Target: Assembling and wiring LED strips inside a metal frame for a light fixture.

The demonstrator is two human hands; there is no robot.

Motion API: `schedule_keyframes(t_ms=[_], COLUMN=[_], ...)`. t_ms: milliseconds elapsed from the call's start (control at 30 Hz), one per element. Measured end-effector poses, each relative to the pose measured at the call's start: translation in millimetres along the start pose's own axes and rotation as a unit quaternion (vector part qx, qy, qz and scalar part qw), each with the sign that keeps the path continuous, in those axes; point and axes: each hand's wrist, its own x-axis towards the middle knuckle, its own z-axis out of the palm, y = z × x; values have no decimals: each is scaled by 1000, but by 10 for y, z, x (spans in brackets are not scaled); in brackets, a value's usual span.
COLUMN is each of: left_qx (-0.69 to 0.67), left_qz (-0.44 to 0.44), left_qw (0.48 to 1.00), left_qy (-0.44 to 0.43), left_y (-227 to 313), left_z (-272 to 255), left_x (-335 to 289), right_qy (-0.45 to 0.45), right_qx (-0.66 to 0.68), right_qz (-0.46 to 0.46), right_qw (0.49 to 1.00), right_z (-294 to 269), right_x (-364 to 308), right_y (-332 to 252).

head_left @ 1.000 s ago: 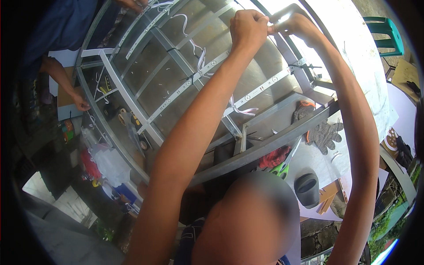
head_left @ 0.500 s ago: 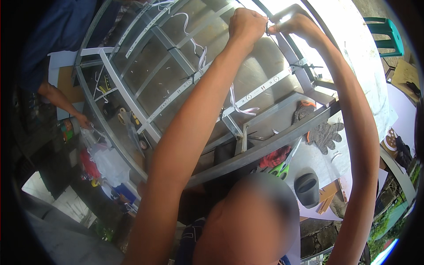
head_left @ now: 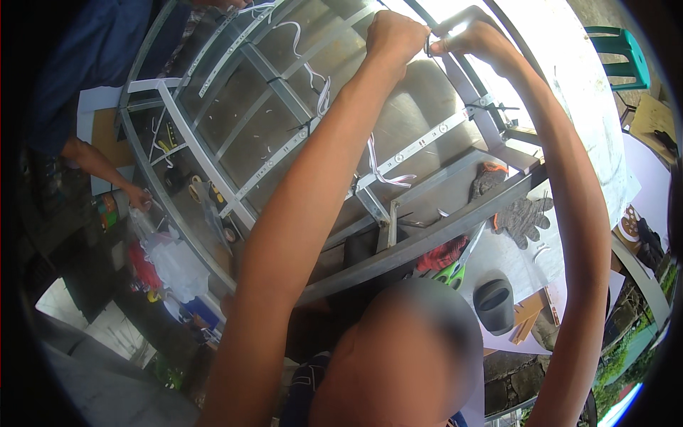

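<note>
Both my arms reach to the far side of a grey metal frame [head_left: 427,222]. My left hand [head_left: 395,37] is closed in a fist, a thin black cable tie [head_left: 428,47] at its fingertips. My right hand [head_left: 475,40] pinches from the other side, thumb against the same tie, beside a frame bar. White light strips [head_left: 420,142] with round lenses run across the frame, fixed at places with black ties. Loose white wires [head_left: 384,171] hang from them. What my left fingers cover is hidden.
Grey work gloves [head_left: 523,219], green-handled scissors [head_left: 449,274] and a black slipper [head_left: 494,306] lie at the near right. Tape rolls [head_left: 196,188] sit inside the frame at left. A co-worker's hand [head_left: 136,198] is by plastic bags [head_left: 178,263]. A green stool [head_left: 622,58] stands far right.
My hands stay nearly in place around the tie, the left shifting very slightly. The co-worker's hand at the left has moved a little, and another hand shows more at the top edge.
</note>
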Motion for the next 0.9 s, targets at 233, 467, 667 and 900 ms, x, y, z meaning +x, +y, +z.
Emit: schedule_keyframes(t_ms=[233, 467, 667, 900], left_qx=[-66, -58, -42, -95], left_qz=[27, 14, 36, 68], left_qw=[997, 998, 997, 992], left_qy=[-9, -19, -48, -47], left_y=[-18, -37, -65, -165], left_z=[-18, -56, -68, -25], left_x=[-51, 1, 25, 128], right_qy=[-4, -4, -8, 1], right_qx=[-21, -18, -26, -11], right_qz=[9, 2, 6, 0], right_qw=[1000, 1000, 1000, 1000], right_z=[-9, -16, -3, -5], right_x=[14, -1, -5, -14], right_y=[45, 12, -28, -29])
